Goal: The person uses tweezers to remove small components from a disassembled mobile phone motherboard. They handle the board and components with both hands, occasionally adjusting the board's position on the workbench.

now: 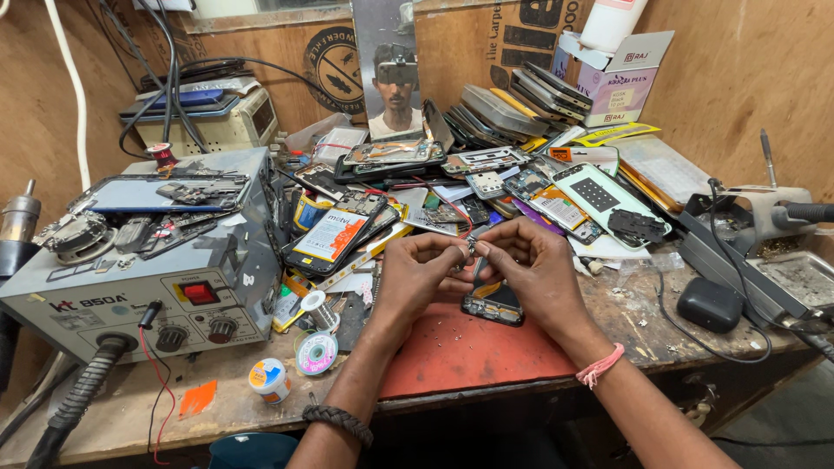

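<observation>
Both hands, left hand [423, 271] and right hand [532, 271], meet above mat [469, 352]. Opened phone [493, 307] just beneath them. Rework station [130, 260] far left; solder spools [314, 352] left-front; phone stack [512, 108] behind; soldering stand [764, 217] right.

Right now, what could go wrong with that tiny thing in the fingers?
The tiny part, pinched between the left hand and right hand, might slip and vanish among the phone parts piled behind. It could also drop onto the opened phone lying on the red mat below.
</observation>
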